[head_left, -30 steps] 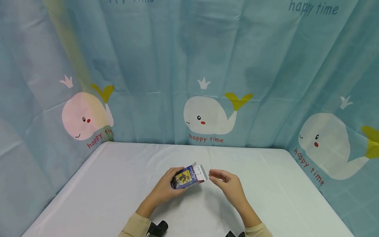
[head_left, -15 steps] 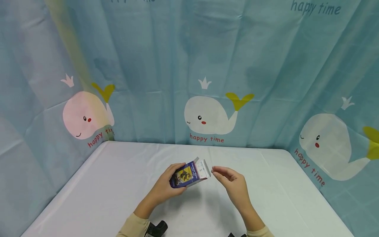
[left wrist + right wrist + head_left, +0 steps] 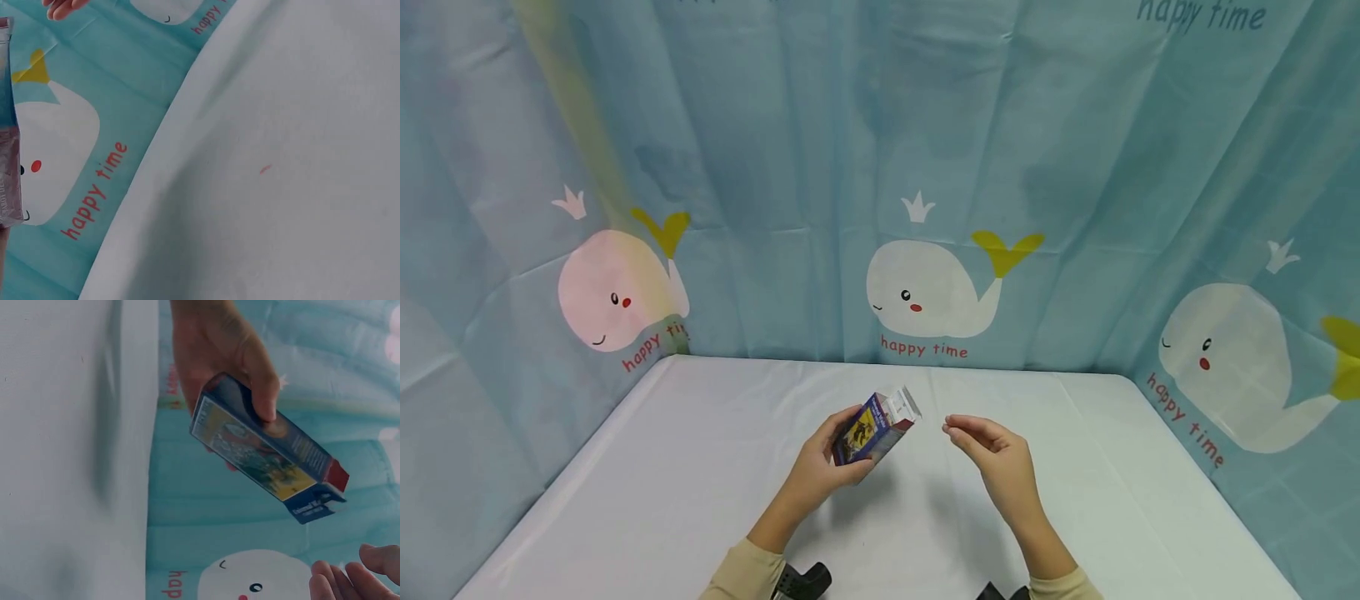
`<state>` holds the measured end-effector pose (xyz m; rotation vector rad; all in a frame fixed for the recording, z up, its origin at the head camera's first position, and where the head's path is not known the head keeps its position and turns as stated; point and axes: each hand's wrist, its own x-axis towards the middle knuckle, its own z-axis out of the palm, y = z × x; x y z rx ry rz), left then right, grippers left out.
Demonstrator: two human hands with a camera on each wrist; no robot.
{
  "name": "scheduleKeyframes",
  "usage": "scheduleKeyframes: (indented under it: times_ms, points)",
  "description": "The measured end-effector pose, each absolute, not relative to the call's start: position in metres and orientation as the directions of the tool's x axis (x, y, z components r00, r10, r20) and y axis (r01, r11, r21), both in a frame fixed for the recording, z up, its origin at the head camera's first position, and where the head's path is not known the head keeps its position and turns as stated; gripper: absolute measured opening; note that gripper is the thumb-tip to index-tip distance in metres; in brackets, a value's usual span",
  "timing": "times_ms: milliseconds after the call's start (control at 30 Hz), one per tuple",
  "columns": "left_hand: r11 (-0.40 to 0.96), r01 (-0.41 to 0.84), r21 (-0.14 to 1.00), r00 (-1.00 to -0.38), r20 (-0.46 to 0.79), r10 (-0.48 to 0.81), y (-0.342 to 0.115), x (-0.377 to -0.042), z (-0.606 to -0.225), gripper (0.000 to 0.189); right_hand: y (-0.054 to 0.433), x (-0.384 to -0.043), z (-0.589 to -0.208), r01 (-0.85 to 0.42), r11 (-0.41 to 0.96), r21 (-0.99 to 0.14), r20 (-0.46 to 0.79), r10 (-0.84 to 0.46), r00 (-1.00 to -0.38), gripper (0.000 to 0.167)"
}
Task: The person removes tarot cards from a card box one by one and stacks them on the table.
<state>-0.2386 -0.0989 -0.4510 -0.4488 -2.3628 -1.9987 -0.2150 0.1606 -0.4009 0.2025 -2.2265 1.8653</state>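
Box [image 3: 867, 430] tilted steeper, gap before right hand [image 3: 1002, 462]

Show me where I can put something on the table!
The white table looks bare left of the left hand, right of the right hand, and behind both, up to the curtain. It's crowded in the middle, where the hands and the open box hang over it, and at the near edge, by the sleeves.

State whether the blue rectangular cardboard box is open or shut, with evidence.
Open: the blue rectangular cardboard box in the left hand has flaps sticking out at one end.
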Motion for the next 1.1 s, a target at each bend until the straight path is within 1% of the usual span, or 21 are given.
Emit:
scheduleKeyframes:
  times_ms: [133, 200, 267, 333, 433, 500, 633, 800, 933, 1100]
  points:
    - [0.002, 0.163, 0.987, -0.959, 0.158, 0.235, -0.100, -0.241, -0.453, 0.077, 0.162, -0.215, -0.401, -0.248, 0.186, -0.951, 0.260, 0.043, -0.965, 0.026]
    - [-0.016, 0.153, 0.988, -0.958, 0.152, 0.245, -0.100, -0.241, -0.453, 0.077, 0.162, -0.215, -0.401, -0.246, 0.187, -0.951, 0.258, 0.045, -0.965, 0.025]
    - [0.043, 0.180, 0.983, -0.955, 0.164, 0.246, -0.100, -0.241, -0.453, 0.077, 0.162, -0.215, -0.400, -0.248, 0.188, -0.950, 0.261, 0.046, -0.964, 0.025]
    - [0.135, 0.231, 0.964, -0.949, 0.193, 0.249, -0.100, -0.240, -0.453, 0.077, 0.162, -0.214, -0.399, -0.254, 0.196, -0.947, 0.268, 0.051, -0.962, 0.025]
    - [0.278, 0.319, 0.906, -0.932, 0.246, 0.268, -0.100, -0.238, -0.452, 0.078, 0.160, -0.211, -0.397, -0.260, 0.218, -0.941, 0.281, 0.067, -0.957, 0.024]
    - [0.325, 0.372, 0.870, -0.914, 0.281, 0.292, -0.099, -0.236, -0.450, 0.079, 0.158, -0.209, -0.396, -0.267, 0.240, -0.933, 0.293, 0.080, -0.953, 0.024]
    - [0.368, 0.445, 0.816, -0.883, 0.332, 0.331, -0.098, -0.234, -0.447, 0.078, 0.153, -0.204, -0.395, -0.292, 0.298, -0.909, 0.334, 0.100, -0.937, 0.020]
    - [0.409, 0.493, 0.768, -0.861, 0.362, 0.358, -0.096, -0.232, -0.444, 0.077, 0.146, -0.200, -0.395, -0.306, 0.343, -0.888, 0.356, 0.093, -0.930, 0.014]
    - [0.435, 0.521, 0.734, -0.846, 0.377, 0.378, -0.095, -0.230, -0.443, 0.077, 0.142, -0.199, -0.395, -0.292, 0.354, -0.888, 0.343, 0.089, -0.935, 0.013]
    - [0.444, 0.564, 0.696, -0.819, 0.403, 0.408, -0.094, -0.229, -0.443, 0.078, 0.141, -0.201, -0.398, -0.237, 0.376, -0.896, 0.289, 0.087, -0.953, 0.015]
